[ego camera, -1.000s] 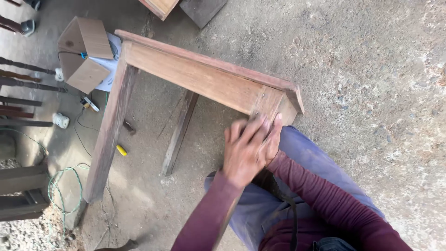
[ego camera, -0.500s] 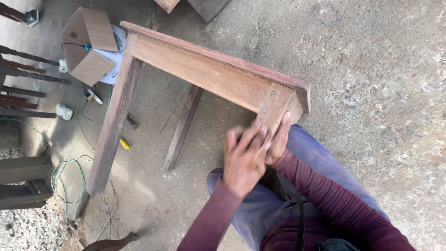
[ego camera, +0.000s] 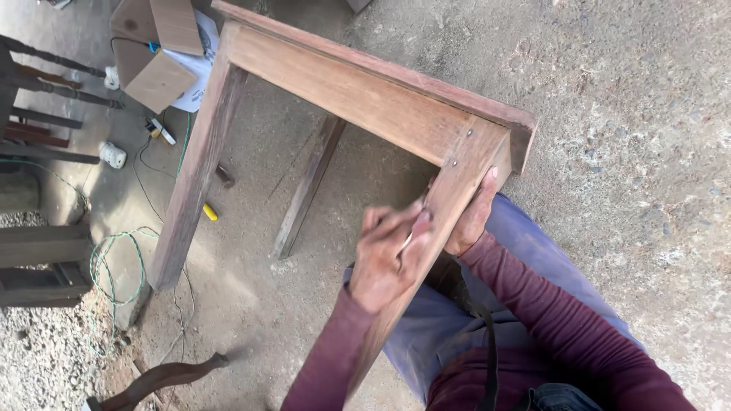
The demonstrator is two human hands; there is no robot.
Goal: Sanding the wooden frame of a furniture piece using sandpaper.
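1. Since the earlier frame the hands have parted: they lay stacked on the leg's top, and now each takes one side of it.
2. The wooden table frame lies tipped on the concrete floor, its near leg running down between the fingers.
3. The left hand presses the leg's left face, fingers curled against the wood.
4. The right hand clasps the leg's right edge from behind, thumb up along it.
5. Far left of the fingers lie a cardboard box, a green cord and a yellow tool.
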